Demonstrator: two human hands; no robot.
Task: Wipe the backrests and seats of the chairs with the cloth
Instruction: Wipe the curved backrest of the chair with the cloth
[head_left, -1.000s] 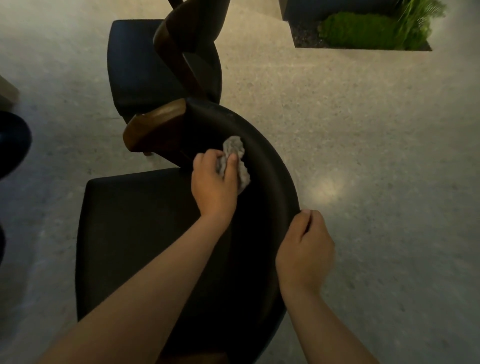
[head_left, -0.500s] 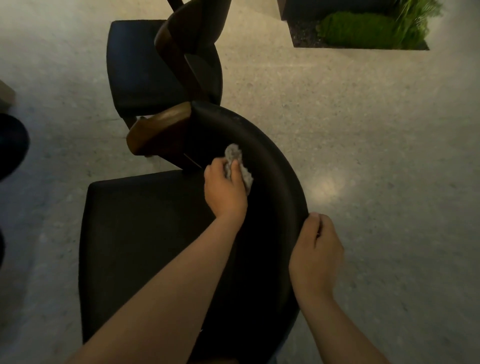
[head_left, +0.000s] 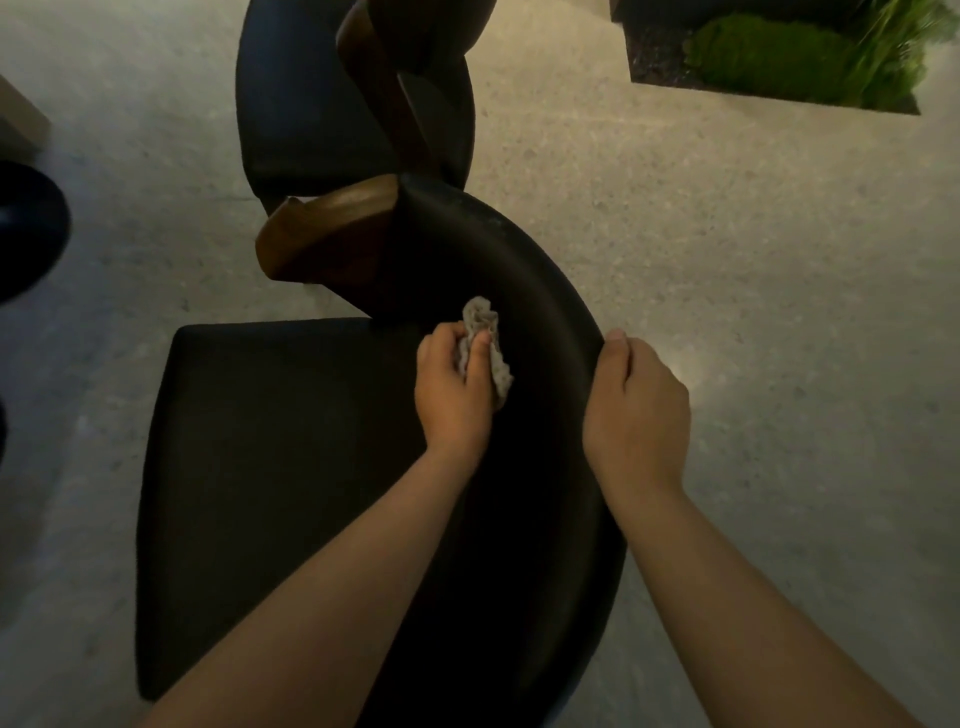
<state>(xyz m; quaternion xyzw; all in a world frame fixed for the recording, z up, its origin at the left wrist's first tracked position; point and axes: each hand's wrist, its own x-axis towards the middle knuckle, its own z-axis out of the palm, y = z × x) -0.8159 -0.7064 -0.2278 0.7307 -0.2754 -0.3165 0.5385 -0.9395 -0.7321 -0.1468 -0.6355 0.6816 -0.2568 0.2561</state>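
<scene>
- The pale speckled floor (head_left: 727, 270) filled most of the view, with both chairs standing on it.
- The near chair (head_left: 519, 597) stood directly below you. Its black seat (head_left: 270, 441) lay to the left, its curved black backrest (head_left: 550, 312) swept round the right side, and a brown wooden armrest (head_left: 332, 228) sat at the far end of that curve.
- A second chair (head_left: 301, 104), also black and dark wood, stood just beyond the armrest.
- A planter (head_left: 779, 57) holding green moss lay at the upper right, well apart from both chairs.
- Your right hand (head_left: 634, 410) gripped the top rim of the backrest, fingers curled over its outer edge.
- Your left hand (head_left: 454, 395) was closed round the cloth and pressed it against the inner face of the backrest, just beside the seat.
- The cloth (head_left: 491, 343), grey and crumpled, protruded above and to the right of your left fingers, touching the backrest.
</scene>
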